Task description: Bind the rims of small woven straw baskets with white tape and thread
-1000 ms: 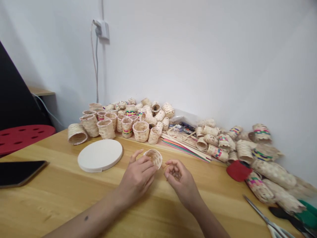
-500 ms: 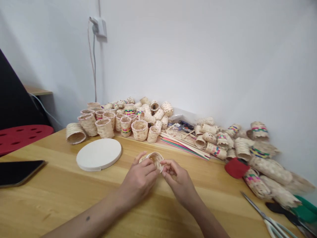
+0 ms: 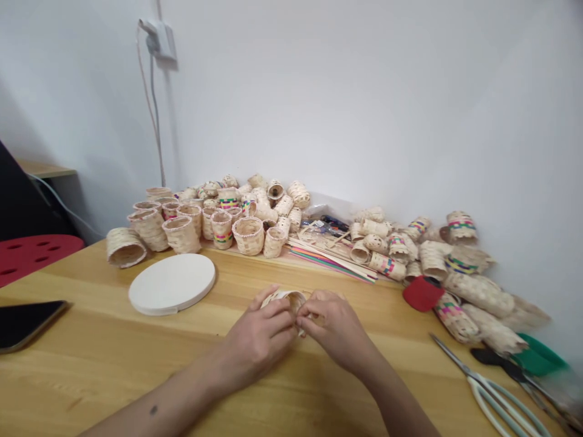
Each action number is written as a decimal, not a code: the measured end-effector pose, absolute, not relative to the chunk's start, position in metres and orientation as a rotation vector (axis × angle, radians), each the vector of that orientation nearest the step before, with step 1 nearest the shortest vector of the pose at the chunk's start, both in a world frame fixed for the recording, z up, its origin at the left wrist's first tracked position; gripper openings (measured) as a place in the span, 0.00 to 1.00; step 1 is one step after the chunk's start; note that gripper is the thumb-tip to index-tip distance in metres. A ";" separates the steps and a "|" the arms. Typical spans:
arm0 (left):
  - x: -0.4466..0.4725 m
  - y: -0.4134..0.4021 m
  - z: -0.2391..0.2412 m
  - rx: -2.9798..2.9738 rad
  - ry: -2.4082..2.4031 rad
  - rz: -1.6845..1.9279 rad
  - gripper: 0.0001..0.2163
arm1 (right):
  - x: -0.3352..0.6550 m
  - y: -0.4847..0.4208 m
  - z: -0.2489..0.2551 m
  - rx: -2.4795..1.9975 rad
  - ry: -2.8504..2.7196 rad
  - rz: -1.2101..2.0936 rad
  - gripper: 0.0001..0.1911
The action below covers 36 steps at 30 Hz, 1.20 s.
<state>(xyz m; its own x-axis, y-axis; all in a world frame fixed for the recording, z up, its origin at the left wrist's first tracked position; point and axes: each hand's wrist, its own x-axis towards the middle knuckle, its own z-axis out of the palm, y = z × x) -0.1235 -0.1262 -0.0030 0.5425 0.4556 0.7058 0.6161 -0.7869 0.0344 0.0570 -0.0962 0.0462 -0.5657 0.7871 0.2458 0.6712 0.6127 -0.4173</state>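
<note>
A small woven wood-strip basket (image 3: 291, 301) lies tilted over the wooden table (image 3: 91, 340), mostly hidden by my fingers. My left hand (image 3: 259, 337) grips it from the left side. My right hand (image 3: 332, 328) pinches its other side, with the fingertips of both hands close together on the rim. Left of my hands lies a round white board (image 3: 171, 283). Behind them stands a heap of similar woven baskets (image 3: 218, 224), some banded with coloured strips.
Bundled coloured and natural strips (image 3: 330, 258) and more woven pieces (image 3: 460, 285) lie along the wall, with a red cloth (image 3: 422, 294) beside them. Scissors (image 3: 496, 394) lie at front right. A black phone (image 3: 22, 325) sits on the left table edge, beyond which is a red stool (image 3: 31, 255).
My right hand has closed from beside the basket onto it, and the basket has tipped lower between my hands. The whole scene has shifted left and slightly down as my head turned.
</note>
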 end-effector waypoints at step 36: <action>-0.128 -0.123 0.006 -2.611 -1.289 -1.449 0.08 | 0.038 -0.106 0.039 -1.282 -2.209 0.361 0.10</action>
<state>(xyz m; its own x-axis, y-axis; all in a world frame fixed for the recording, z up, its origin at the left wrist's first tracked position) -0.1279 -0.1234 0.0055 0.2913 0.6836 0.6693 0.5852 -0.6808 0.4406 0.0379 -0.1060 0.0390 -0.3905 0.8602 0.3279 0.7110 0.5080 -0.4862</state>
